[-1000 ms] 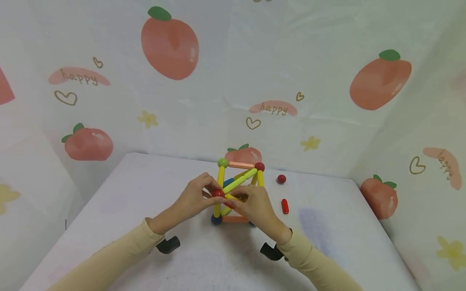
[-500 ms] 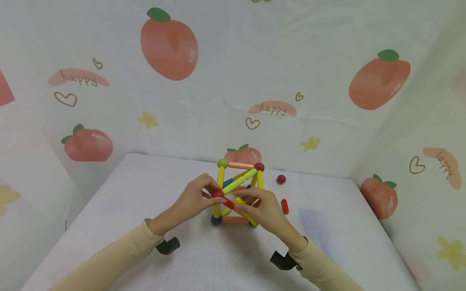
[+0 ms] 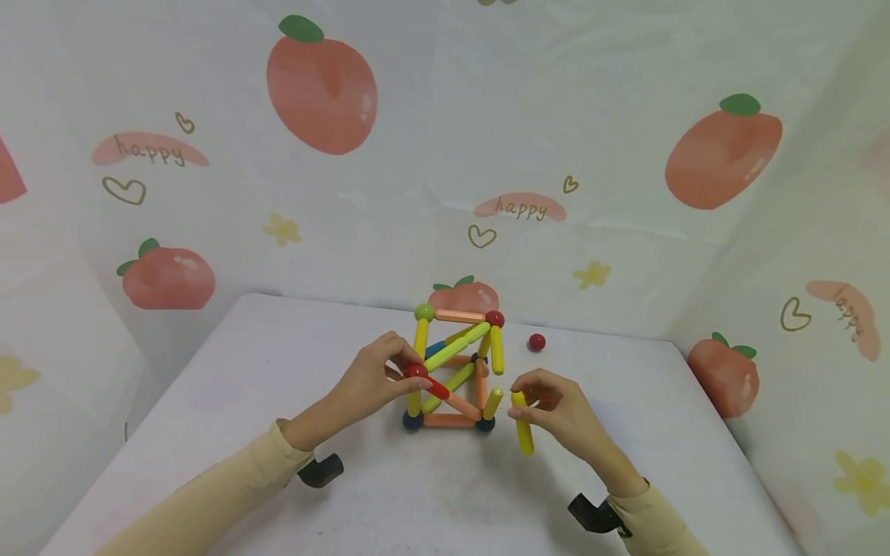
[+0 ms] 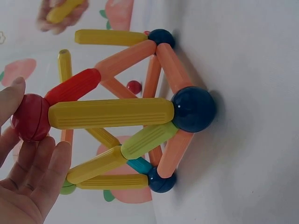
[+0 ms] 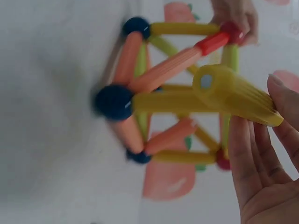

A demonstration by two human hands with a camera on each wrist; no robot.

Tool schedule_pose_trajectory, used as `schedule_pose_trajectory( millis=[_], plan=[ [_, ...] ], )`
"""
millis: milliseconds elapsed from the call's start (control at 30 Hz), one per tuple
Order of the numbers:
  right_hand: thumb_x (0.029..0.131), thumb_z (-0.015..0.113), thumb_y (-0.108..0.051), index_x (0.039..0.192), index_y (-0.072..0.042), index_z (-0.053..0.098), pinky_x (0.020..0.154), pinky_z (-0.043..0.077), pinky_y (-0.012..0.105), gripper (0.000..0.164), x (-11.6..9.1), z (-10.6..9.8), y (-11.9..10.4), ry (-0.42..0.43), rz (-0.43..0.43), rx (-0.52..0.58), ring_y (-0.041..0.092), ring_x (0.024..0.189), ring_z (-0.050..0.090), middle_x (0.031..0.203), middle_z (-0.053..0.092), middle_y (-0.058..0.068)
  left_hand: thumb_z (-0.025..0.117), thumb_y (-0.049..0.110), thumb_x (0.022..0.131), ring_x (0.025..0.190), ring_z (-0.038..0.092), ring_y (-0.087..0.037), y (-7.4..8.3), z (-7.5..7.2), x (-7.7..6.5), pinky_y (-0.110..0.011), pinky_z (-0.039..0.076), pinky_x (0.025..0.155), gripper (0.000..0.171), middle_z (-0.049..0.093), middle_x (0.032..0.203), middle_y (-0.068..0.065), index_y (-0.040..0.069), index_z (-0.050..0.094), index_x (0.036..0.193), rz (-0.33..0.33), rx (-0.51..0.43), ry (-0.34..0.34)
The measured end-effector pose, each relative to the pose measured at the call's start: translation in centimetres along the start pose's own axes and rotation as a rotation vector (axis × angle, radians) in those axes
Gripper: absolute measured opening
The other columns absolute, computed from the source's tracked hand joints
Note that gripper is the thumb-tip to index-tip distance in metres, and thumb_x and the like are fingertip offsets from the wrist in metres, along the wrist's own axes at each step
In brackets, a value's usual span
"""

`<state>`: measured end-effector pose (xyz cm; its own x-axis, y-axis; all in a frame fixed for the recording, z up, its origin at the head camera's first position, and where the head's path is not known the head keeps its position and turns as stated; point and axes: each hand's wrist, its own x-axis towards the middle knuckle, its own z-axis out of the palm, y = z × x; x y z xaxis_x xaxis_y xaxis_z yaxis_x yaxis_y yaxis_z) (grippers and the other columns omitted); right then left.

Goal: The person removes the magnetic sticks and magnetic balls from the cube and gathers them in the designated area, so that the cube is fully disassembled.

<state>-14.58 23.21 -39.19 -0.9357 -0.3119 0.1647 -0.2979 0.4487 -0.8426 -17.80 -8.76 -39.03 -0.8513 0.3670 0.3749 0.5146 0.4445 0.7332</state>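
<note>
In the head view my left hand (image 3: 378, 374) pinches a red ball (image 3: 416, 372) at the near upper left corner of a ball-and-stick frame. A red stick (image 3: 436, 388) slopes from that ball to a peach stick (image 3: 464, 405), which reaches a dark blue ball (image 3: 485, 424). From this blue ball a short-looking yellow stick (image 3: 493, 403) rises with its top end free. Right of the frame, my right hand (image 3: 559, 409) pinches a loose yellow stick (image 3: 524, 432) between thumb and fingers, its flat end facing the camera in the right wrist view.
At the back of the frame stand a green ball (image 3: 425, 313) and another red ball (image 3: 494, 319), joined by a peach stick. A yellow stick (image 3: 497, 351) hangs from that red ball. Behind my right hand, a loose red ball (image 3: 537, 342) lies on the white tabletop (image 3: 348, 502).
My right hand has pulled the yellow stick away from the frame, moving right and toward me. It now covers the loose red stick's place. The left hand stays at the red ball.
</note>
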Motion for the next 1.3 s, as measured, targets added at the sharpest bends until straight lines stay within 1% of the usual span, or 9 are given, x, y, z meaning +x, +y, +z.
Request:
schedule_pose_trajectory(
  millis=[167, 333, 467, 600, 733, 833, 1000, 1133, 1300],
  plan=[
    [0.079, 0.083, -0.019, 0.104, -0.008, 0.066, 0.071, 0.054, 0.023, 0.032, -1.0, -1.1, 2.6, 0.044, 0.114, -0.018, 0.008, 0.079, 0.063, 0.1, 0.065, 0.008, 0.085, 0.021, 0.076, 0.084, 0.063, -0.011, 0.0, 0.0, 0.0, -0.025, 0.06, 0.072, 0.028, 0.059, 0.091, 0.001, 0.014, 0.065, 0.094, 0.001, -0.007, 0.002],
    [0.079, 0.083, -0.018, 0.106, -0.003, 0.062, 0.065, 0.054, 0.022, 0.037, -1.7, -1.8, 4.6, 0.041, 0.216, -0.015, 0.011, 0.079, 0.06, 0.101, 0.063, 0.012, 0.085, 0.021, 0.076, 0.084, 0.062, -0.011, -0.1, 0.1, 0.0, -0.026, 0.06, 0.072, 0.028, 0.059, 0.091, 0.001, 0.014, 0.065, 0.095, -0.003, -0.012, 0.004],
    [0.079, 0.083, -0.017, 0.104, -0.004, 0.06, 0.064, 0.054, 0.021, 0.036, -2.2, -1.9, 6.0, 0.016, 0.275, -0.054, 0.011, 0.077, 0.058, 0.096, 0.064, 0.01, 0.085, 0.021, 0.077, 0.085, 0.062, -0.011, 0.0, 0.0, 0.0, -0.027, 0.06, 0.073, 0.028, 0.059, 0.092, 0.0, 0.014, 0.065, 0.095, -0.013, -0.02, -0.001],
    [0.078, 0.083, -0.017, 0.1, -0.005, 0.06, 0.063, 0.052, 0.02, 0.034, -2.5, -1.8, 7.1, -0.041, 0.256, -0.115, 0.009, 0.074, 0.058, 0.094, 0.063, 0.009, 0.085, 0.02, 0.077, 0.085, 0.062, -0.011, 0.1, 0.0, -0.1, -0.027, 0.06, 0.073, 0.027, 0.06, 0.092, 0.001, 0.014, 0.065, 0.095, -0.017, -0.022, -0.001],
    [0.078, 0.084, -0.017, 0.099, -0.005, 0.06, 0.061, 0.052, 0.02, 0.035, -2.9, -1.9, 7.5, -0.086, 0.232, -0.113, 0.007, 0.071, 0.058, 0.094, 0.063, 0.01, 0.085, 0.02, 0.077, 0.085, 0.062, -0.011, 0.0, 0.0, 0.0, -0.027, 0.06, 0.073, 0.028, 0.06, 0.092, 0.001, 0.014, 0.065, 0.095, -0.017, -0.019, 0.0],
    [0.078, 0.084, -0.017, 0.101, -0.003, 0.061, 0.06, 0.053, 0.02, 0.035, -3.1, -1.9, 7.5, -0.109, 0.254, -0.102, 0.008, 0.072, 0.058, 0.094, 0.064, 0.01, 0.085, 0.021, 0.077, 0.085, 0.062, -0.011, 0.0, 0.0, 0.0, -0.028, 0.06, 0.073, 0.028, 0.06, 0.092, 0.0, 0.013, 0.065, 0.095, -0.019, -0.023, -0.002],
    [0.081, 0.082, -0.022, 0.101, -0.004, 0.065, 0.064, 0.053, 0.02, 0.033, -3.2, -2.1, 8.1, -0.148, 0.29, -0.142, 0.009, 0.074, 0.058, 0.093, 0.067, 0.007, 0.085, 0.021, 0.077, 0.084, 0.063, -0.012, 0.0, 0.1, 0.0, -0.029, 0.06, 0.073, 0.028, 0.06, 0.092, 0.0, 0.013, 0.065, 0.095, -0.014, -0.037, -0.004],
    [0.081, 0.081, -0.025, 0.1, -0.005, 0.069, 0.064, 0.051, 0.019, 0.03, -3.4, -2.3, 8.5, -0.165, 0.3, -0.155, 0.007, 0.073, 0.057, 0.089, 0.068, 0.005, 0.085, 0.021, 0.077, 0.085, 0.063, -0.011, 0.0, 0.1, 0.0, -0.028, 0.06, 0.073, 0.028, 0.059, 0.092, 0.0, 0.013, 0.065, 0.095, -0.012, -0.035, -0.002],
    [0.08, 0.082, -0.024, 0.096, -0.007, 0.07, 0.063, 0.049, 0.019, 0.027, -3.5, -2.3, 8.8, -0.143, 0.309, -0.181, 0.007, 0.073, 0.056, 0.086, 0.067, 0.003, 0.085, 0.021, 0.078, 0.085, 0.062, -0.012, 0.0, 0.1, 0.0, -0.029, 0.06, 0.073, 0.028, 0.059, 0.093, 0.0, 0.013, 0.065, 0.096, -0.018, -0.02, 0.0]
  ],
)
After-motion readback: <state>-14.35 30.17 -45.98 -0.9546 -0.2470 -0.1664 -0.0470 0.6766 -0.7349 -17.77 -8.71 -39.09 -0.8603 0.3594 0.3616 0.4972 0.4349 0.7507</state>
